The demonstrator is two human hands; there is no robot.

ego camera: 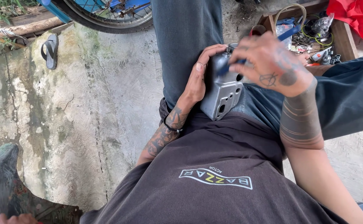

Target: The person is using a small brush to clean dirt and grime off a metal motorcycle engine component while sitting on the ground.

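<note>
Left hand [198, 79] clamps the grey metal housing [223, 89] against the thigh; right hand [272, 62] pinches a blue-handled tool [231, 65] into its top; best keep that brace firm, strokes short

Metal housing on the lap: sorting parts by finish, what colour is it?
Silver-grey, bare metal housing with dark holes; head view, the only one, shows it.

Landmark: grey metal housing [223, 89] on lap. Its left edge was blocked by the left hand [198, 79], its top by the right hand [272, 62]. Lower face lay free. Left of it, bare concrete floor [94, 103]; beyond it to the right, a cluttered wooden toolbox [347, 41].
</note>
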